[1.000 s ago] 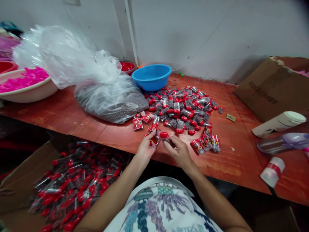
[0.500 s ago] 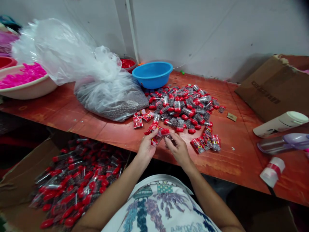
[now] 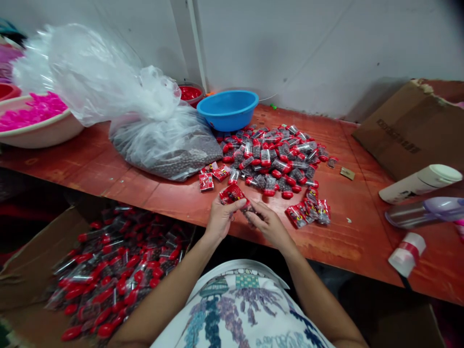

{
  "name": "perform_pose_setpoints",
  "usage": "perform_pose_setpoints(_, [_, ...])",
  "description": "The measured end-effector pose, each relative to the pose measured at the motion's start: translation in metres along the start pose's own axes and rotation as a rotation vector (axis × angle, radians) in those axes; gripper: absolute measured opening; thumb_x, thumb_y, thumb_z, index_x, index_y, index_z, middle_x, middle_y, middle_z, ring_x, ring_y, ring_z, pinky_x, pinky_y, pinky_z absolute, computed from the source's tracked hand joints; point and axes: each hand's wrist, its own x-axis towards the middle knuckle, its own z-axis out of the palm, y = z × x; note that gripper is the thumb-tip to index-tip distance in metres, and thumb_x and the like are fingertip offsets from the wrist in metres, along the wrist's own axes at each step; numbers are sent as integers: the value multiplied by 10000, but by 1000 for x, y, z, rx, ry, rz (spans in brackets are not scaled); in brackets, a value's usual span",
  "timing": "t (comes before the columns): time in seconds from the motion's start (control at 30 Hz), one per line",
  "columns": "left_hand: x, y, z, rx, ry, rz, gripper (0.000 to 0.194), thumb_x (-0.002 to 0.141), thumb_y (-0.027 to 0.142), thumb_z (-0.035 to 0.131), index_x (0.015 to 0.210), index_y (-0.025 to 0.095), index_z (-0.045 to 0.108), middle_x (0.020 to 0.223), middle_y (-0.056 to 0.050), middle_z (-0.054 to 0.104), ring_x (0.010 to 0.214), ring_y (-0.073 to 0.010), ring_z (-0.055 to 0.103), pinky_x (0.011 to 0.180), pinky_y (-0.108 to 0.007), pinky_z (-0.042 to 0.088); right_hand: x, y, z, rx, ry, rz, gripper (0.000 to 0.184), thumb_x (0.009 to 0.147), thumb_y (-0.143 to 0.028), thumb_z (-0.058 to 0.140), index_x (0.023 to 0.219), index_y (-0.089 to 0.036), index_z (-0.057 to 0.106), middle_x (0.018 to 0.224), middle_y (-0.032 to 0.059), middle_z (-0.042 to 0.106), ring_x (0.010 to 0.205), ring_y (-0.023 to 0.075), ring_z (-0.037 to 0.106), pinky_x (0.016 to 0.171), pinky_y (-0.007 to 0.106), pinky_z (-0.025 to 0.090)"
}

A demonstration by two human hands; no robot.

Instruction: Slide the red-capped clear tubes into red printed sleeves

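Note:
My left hand (image 3: 219, 220) is closed on a red printed packet (image 3: 232, 193) just above the table's front edge, thumb across its face. My right hand (image 3: 270, 223) pinches the packet's right end; whether a small bottle is inside is hidden by the fingers. Beyond them lies a heap of small clear bottles (image 3: 266, 157) with red caps and dark grey contents. One such bottle (image 3: 234, 177) stands apart, close to my left hand. Several flat red packets (image 3: 206, 182) lie left of it. More packets, looking filled (image 3: 308, 210), are grouped to the right of my right hand.
A knotted plastic bag of dark beads (image 3: 170, 150) and a blue basin (image 3: 228, 113) stand behind. Below the table edge, a cardboard box (image 3: 32, 246) holds many red-capped bottles. On the right are a carton (image 3: 402, 130), a white flask (image 3: 420, 183) and a roll (image 3: 406, 253).
The red-capped bottle seen between my hands is now out of sight. The packet shows more of its red face, and my left thumb has moved across it.

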Motion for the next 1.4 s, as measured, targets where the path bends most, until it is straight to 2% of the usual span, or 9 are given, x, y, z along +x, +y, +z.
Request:
perform_pose_setpoints(0.23, [1, 1, -3, 117, -91, 49, 380, 532, 156, 834, 867, 154, 653, 803, -28, 707, 715, -158, 642, 713, -262, 490, -4, 12, 13, 234, 155, 82, 385, 856, -353, 567, 1228, -255, 551, 871, 18, 615, 673, 139, 587, 572, 244, 500])
perform_pose_setpoints(0.43, [2, 3, -6, 44, -55, 14, 343, 530, 143, 828, 822, 152, 648, 781, -26, 698, 686, -138, 628, 680, -239, 484, -9, 18, 14, 173, 172, -22, 385, 842, -273, 587, 1227, -277, 575, 1177, 45, 620, 1024, 194, 597, 855, 327, 505])
perform_pose_setpoints(0.6, [1, 2, -5, 81, -33, 20, 429, 479, 120, 843, 866, 157, 662, 810, -23, 702, 730, -150, 637, 695, -239, 486, -14, 20, 17, 56, 268, -88, 382, 859, -256, 568, 1238, -300, 592, 1118, 50, 646, 1031, 200, 598, 874, 337, 493])
perform_pose_setpoints(0.83, [-1, 13, -4, 38, -138, -51, 445, 467, 90, 831, 871, 151, 657, 816, -40, 709, 713, -170, 652, 701, -273, 493, -13, 18, 21, 393, 222, 87, 386, 797, -316, 652, 1182, -283, 633, 1053, 15, 682, 831, 185, 648, 662, 306, 559])
perform_pose_setpoints(0.93, [-2, 15, -2, 34, -151, -59, 586, 439, 78, 840, 987, 163, 649, 841, -44, 713, 740, -182, 658, 727, -288, 498, -15, 16, 21, 253, 274, 14, 374, 826, -301, 619, 1200, -304, 622, 1069, 25, 663, 875, 191, 635, 678, 300, 545])
perform_pose_setpoints(1.07, [-2, 8, 3, 117, -22, 59, 579, 433, 101, 853, 970, 172, 648, 807, -6, 695, 728, -156, 642, 721, -248, 488, -19, 17, 27, 38, 349, -55, 379, 866, -287, 562, 1243, -305, 589, 1089, 59, 646, 978, 209, 612, 792, 327, 521])
perform_pose_setpoints(1.17, [-3, 3, 5, 158, 0, 103, 537, 456, 133, 855, 946, 171, 640, 805, -3, 690, 706, -141, 631, 701, -232, 485, -18, 20, 32, 188, 407, -13, 349, 853, -298, 581, 1201, -278, 608, 1119, 58, 650, 1003, 212, 614, 849, 355, 514])
perform_pose_setpoints(1.3, [-3, 3, 5, 125, -12, 52, 540, 527, 177, 836, 1028, 179, 633, 823, -21, 699, 690, -140, 629, 676, -237, 488, -12, 20, 28, 455, 351, 88, 347, 796, -309, 646, 1136, -246, 613, 1063, 41, 678, 907, 198, 645, 757, 334, 546])
perform_pose_setpoints(1.4, [-5, 1, 4, 97, -6, 49, 568, 535, 172, 833, 1068, 188, 637, 822, -22, 708, 699, -145, 636, 677, -237, 486, -10, 18, 23, 455, 333, 75, 331, 775, -301, 670, 1094, -230, 616, 1044, 41, 677, 935, 195, 638, 818, 337, 529])
